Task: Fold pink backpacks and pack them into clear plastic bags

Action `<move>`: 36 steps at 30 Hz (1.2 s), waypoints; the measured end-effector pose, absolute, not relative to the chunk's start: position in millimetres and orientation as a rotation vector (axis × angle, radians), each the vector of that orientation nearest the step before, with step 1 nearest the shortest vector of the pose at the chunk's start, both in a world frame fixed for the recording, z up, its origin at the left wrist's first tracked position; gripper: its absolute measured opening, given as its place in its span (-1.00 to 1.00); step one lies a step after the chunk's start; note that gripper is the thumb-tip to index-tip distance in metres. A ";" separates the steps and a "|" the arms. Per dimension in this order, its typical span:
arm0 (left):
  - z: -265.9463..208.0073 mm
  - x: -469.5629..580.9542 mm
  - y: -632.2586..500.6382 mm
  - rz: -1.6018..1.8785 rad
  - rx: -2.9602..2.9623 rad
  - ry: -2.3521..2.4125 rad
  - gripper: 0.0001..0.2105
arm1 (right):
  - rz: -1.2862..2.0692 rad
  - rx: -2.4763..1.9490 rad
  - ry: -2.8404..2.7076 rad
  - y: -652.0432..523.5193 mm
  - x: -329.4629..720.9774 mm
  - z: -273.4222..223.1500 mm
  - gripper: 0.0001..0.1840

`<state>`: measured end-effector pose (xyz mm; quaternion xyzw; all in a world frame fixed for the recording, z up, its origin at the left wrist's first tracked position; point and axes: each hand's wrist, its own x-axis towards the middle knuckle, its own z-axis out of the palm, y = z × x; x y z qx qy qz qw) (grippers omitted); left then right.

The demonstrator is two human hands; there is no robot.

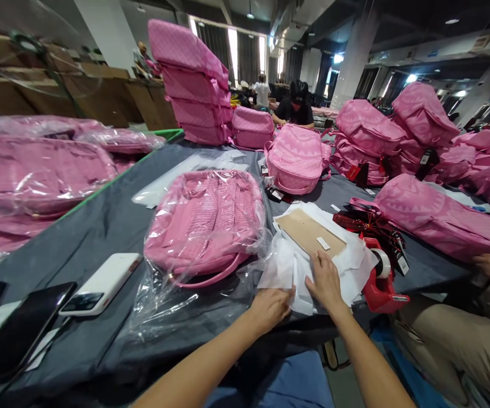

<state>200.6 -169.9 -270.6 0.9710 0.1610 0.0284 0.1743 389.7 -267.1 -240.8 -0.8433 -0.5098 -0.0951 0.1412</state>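
Touching paper point(276, 265) just right of the wrapped bag point(206, 224).
Resting curled fingers of the left hand point(271, 310) along its edge, cannot tell if pinching; laying the right hand point(328, 283), fingers wide, by the card point(304, 228) on top. Farther right of the wrapped bag, a tape dispenser point(375, 296); left, a power bank point(111, 275), all on the desk point(109, 212).

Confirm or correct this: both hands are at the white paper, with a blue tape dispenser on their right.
Wrong on colour: the head view shows the tape dispenser is red, not blue. It does sit to the right of the left hand and right hand, which are both at the white paper.
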 end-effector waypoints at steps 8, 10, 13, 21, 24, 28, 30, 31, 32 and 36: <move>-268.5 184.1 -156.4 0.025 2.694 0.435 -0.45 | -0.120 -2.601 -1.638 -252.7 379.9 -228.3 -0.28; -267.0 184.8 -158.5 -0.018 2.704 0.466 -0.46 | -0.112 -2.747 -1.628 -250.4 376.9 -219.6 -0.28; -262.0 186.3 -162.1 -0.019 2.720 0.484 -0.49 | -0.099 -2.933 -1.587 -246.3 382.4 -202.1 -0.39; -254.7 219.8 -163.6 -0.055 2.698 0.451 -0.31 | -0.125 -2.910 -1.693 -226.7 421.4 -140.4 -0.54; -262.7 243.7 -157.5 0.011 2.738 0.437 -0.38 | -0.168 -2.867 -1.728 -223.6 424.5 -131.2 -0.50; -266.0 289.5 -143.4 0.182 2.828 0.425 -0.56 | -0.219 -2.808 -1.774 -224.4 424.7 -128.8 -0.49; -261.8 315.8 -134.4 0.231 2.849 0.406 -0.65 | -0.250 -2.777 -1.798 -225.3 424.1 -130.1 -0.49; -258.8 327.7 -129.6 0.244 2.859 0.392 -0.68 | -0.261 -2.761 -1.804 -225.9 423.5 -132.2 -0.49; -255.8 337.7 -124.7 0.248 2.868 0.378 -0.69 | -0.263 -2.745 -1.804 -226.9 422.8 -135.8 -0.50; -249.1 350.6 -108.2 0.243 2.878 0.306 -0.53 | -0.179 -2.681 -1.786 -236.5 417.0 -167.7 -0.51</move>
